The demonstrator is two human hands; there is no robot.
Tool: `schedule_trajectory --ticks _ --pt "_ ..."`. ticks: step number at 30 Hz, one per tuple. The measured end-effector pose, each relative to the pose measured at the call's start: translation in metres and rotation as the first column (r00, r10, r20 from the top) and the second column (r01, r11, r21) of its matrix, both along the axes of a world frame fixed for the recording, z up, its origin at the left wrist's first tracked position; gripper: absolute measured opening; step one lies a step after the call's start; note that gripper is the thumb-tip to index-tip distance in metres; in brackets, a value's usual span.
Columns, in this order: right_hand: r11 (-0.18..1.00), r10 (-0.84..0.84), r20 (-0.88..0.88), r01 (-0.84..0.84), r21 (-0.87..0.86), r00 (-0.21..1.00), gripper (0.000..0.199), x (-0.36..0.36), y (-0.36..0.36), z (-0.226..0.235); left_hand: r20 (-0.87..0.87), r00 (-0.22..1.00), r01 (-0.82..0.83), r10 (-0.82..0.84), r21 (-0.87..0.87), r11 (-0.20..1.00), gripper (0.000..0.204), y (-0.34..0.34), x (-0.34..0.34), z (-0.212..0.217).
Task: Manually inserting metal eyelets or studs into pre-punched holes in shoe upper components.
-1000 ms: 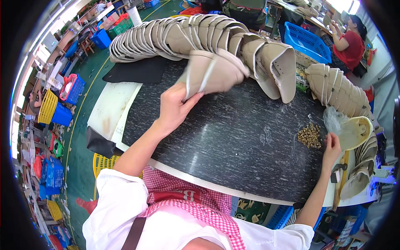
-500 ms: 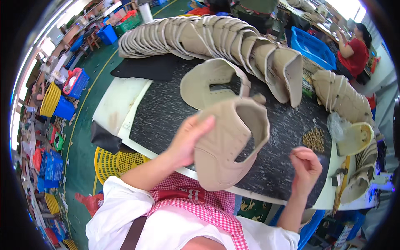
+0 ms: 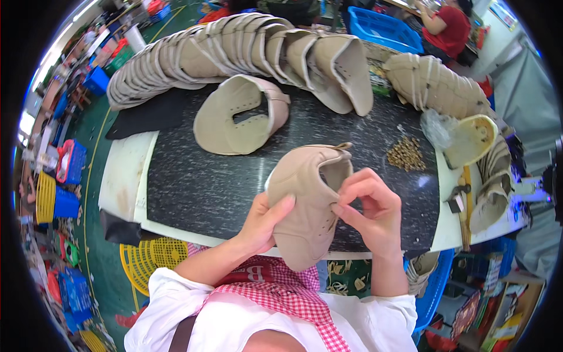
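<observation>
My left hand [image 3: 264, 220] grips a beige shoe upper [image 3: 302, 193] by its side, thumb on top and fingers underneath. The upper hangs over the near edge of the dark table, toe toward me. At the row of lace holes, my right hand [image 3: 370, 208] has thumb and forefinger pinched together, touching the upper's edge. Whatever small piece may be in that pinch is too hidden to tell. Another beige shoe upper [image 3: 214, 126] lies beyond, opening upward. To the right is a small heap of brass-coloured metal bits [image 3: 406, 154].
A long row of nested shoe uppers [image 3: 199, 53] curves along the far side, with a second bundle [image 3: 437, 85] at right. A pale tray [image 3: 469, 141], clear plastic bag [image 3: 438, 129] and hammer [image 3: 463, 202] line the right edge. A person in red [image 3: 448, 29] sits beyond.
My right hand has come left from beside the metal bits to the upper's lace holes. The held upper has turned and tilted in my left hand. The whole view has shifted right.
</observation>
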State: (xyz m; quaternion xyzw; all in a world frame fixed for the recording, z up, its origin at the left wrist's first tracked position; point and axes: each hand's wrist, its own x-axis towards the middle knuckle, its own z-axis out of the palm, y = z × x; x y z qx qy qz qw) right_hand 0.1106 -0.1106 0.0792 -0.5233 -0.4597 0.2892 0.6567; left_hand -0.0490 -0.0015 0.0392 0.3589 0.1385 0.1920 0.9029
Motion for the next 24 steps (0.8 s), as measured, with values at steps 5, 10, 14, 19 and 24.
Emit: schedule_trajectory --ticks 5,10,14,19,24 --pt "0.99 -0.095 0.084 0.085 0.116 0.992 0.016 0.005 -0.005 -0.011 0.03 0.999 0.037 -0.044 0.209 0.977 0.051 0.002 0.016 0.014" --pt "0.612 -0.555 0.686 0.789 -0.047 0.471 0.012 0.088 -0.042 -0.044 -0.077 0.996 -0.045 0.049 0.057 0.997 0.05 0.02 0.022 0.009" --pt "0.604 -0.454 0.742 0.783 -0.15 0.493 0.009 0.128 -0.058 -0.075 -0.192 0.981 0.02 -0.015 0.024 0.999 0.045 0.015 0.026 -0.004" --pt "0.789 -0.561 0.118 0.572 -0.224 0.819 0.003 0.087 -0.046 -0.057 -0.185 0.982 0.038 -0.046 -0.046 0.998 0.042 0.018 0.017 -0.003" --pt "0.971 -0.212 -0.063 0.203 -0.124 0.975 0.011 0.013 -0.023 -0.018 -0.175 0.978 0.105 -0.114 -0.058 0.993 0.046 0.002 0.029 0.001"
